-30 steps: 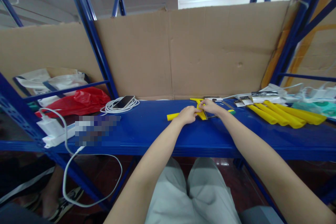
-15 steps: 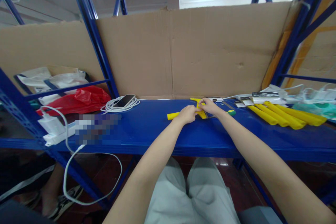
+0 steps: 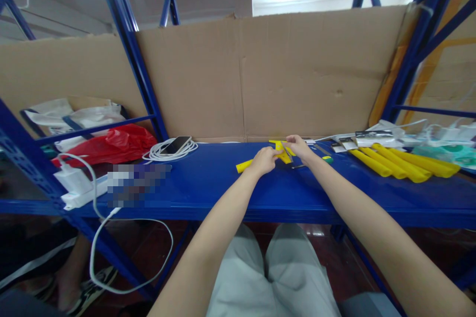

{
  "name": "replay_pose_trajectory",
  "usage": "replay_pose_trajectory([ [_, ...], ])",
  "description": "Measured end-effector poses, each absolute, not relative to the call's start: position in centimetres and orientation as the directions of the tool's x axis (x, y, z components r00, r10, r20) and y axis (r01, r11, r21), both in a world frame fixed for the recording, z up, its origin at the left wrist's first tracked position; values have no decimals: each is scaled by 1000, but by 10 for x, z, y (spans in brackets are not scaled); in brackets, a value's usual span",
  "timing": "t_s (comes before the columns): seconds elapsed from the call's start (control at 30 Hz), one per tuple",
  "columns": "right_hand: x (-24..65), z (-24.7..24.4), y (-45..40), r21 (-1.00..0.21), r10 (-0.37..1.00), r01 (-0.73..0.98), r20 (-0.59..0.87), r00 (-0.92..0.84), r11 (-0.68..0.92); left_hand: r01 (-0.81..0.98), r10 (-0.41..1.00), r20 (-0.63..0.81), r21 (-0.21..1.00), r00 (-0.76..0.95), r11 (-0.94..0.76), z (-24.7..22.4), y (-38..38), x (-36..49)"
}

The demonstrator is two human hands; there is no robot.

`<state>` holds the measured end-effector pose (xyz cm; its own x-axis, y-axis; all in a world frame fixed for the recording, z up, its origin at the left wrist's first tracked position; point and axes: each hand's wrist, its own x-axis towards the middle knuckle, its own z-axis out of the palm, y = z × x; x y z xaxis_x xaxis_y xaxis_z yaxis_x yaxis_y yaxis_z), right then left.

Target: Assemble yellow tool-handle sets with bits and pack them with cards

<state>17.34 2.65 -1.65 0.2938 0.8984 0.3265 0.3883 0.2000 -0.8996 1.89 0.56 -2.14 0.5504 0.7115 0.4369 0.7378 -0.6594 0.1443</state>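
Note:
My left hand (image 3: 263,161) is closed around a yellow tool with a round handle (image 3: 243,165) and a flared, flat head (image 3: 284,156). The handle's end sticks out to the left of the hand. At the head, my right hand (image 3: 297,147) has its fingers bent together against a thin greyish strip (image 3: 286,149), whose kind I cannot make out. Beneath the right wrist lies a screwdriver, its green and yellow handle (image 3: 327,160) showing on the right and its shaft (image 3: 298,166) on the left.
Several yellow tubular handles (image 3: 394,162) lie at the right beside silver packets (image 3: 374,138). At the left are a phone (image 3: 177,145) on a coiled white cable (image 3: 158,152), a red bag (image 3: 111,142) and a power strip (image 3: 80,197). Cardboard (image 3: 193,79) backs the blue shelf (image 3: 208,193).
My right hand has shifted slightly right, with its fingers lifted a little off the yellow head, baring more of it and the thin strip. The left hand keeps its hold.

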Motion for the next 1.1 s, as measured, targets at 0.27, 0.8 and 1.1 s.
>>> replay_pose_trajectory([
  [0.27, 165, -7, 9, -970, 993, 233, 87, 76, 67, 779, 755, 490, 216, 436, -589, -19, 9, 15],
  [0.8, 161, -3, -2, -962, 997, 263, 63, -49, 74, 874, 856, 373, 187, 359, -448, -17, 0, 11],
  [1.1, 197, -6, 16, -858, 970, 513, 133, 202, 11, 809, 835, 476, 353, 277, -470, -11, -4, 11],
])
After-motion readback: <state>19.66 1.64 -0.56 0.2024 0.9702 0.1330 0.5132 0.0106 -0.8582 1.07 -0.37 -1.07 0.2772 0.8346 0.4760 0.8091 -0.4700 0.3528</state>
